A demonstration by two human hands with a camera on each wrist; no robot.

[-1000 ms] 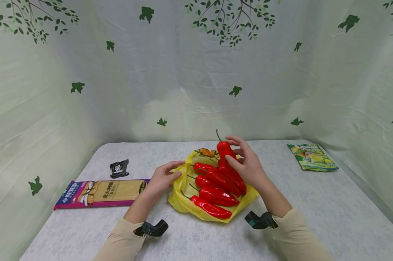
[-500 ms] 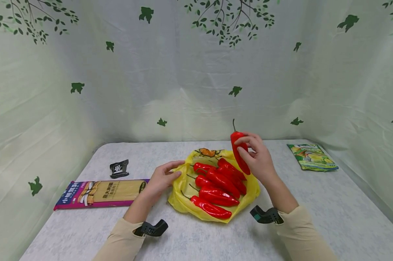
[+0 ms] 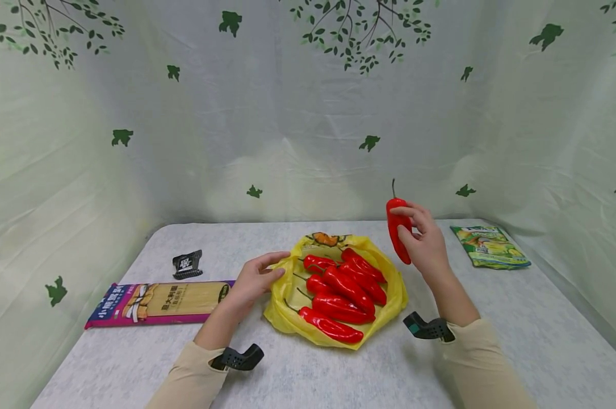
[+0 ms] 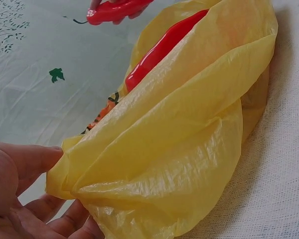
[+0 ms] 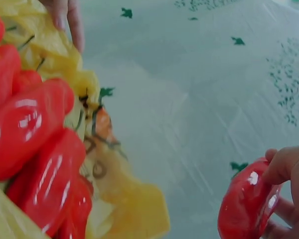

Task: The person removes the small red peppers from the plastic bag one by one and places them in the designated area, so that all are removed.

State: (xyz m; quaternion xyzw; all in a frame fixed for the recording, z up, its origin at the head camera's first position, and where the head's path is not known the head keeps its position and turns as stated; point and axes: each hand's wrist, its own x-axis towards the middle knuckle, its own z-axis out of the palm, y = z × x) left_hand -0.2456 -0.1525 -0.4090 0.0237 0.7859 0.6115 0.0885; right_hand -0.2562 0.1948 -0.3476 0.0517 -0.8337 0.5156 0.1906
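My right hand (image 3: 425,238) grips a red chili pepper (image 3: 398,227) with its stem pointing up, raised to the right of a yellow plastic bag (image 3: 397,281). That same pepper (image 5: 246,201) shows at the lower right of the right wrist view, between thumb and fingers. Several more red peppers (image 3: 340,307) lie in the bag's wide mouth, green stems mostly toward the left. At the bag's left rim my left hand (image 3: 254,281) pinches the plastic. In the left wrist view its thumb (image 4: 37,155) lies on one side of the folded edge and the fingers are behind it.
Left of the bag lies a long noodle packet (image 3: 164,303), partly behind my left forearm. A small black wrapped packet (image 3: 187,264) sits beyond it. Toward the back right is a green and yellow packet (image 3: 490,247). A leaf-print curtain (image 3: 308,125) encloses the table (image 3: 502,329).
My right hand has lifted the pepper out of the bag and carried it to the right. The peppers left in the bag show more fully. My left hand stays at the rim.
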